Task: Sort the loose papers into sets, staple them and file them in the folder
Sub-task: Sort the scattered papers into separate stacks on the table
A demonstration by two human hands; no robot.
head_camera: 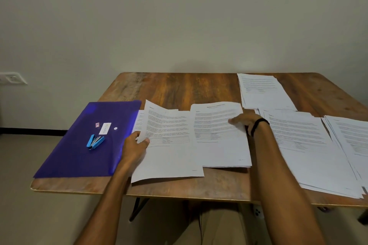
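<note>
The print on every page is too small and blurry to read, and so is the white label (pixel 105 128) on the folder (pixel 79 155). The folder is purple, shiny see-through plastic. It lies flat at the table's (pixel 179 87) front left corner. A blue stapler (pixel 95 142) sits on top of it.

The left hand (pixel 135 145) pinches the left edge of 1 white sheet (pixel 167 141), thumb on top, and the sheet's far end curls up off the table. The right hand (pixel 244 122), with a black band (pixel 258 124) on its wrist, lies flat with straight fingers on the middle pile (pixel 219 145).

3 more paper piles lie on the right: 1 by the far edge (pixel 262 91), 1 near the front edge (pixel 306 145), and 1 at the right edge (pixel 354 135). Bare brown wood shows along the far edge and the front edge.
</note>
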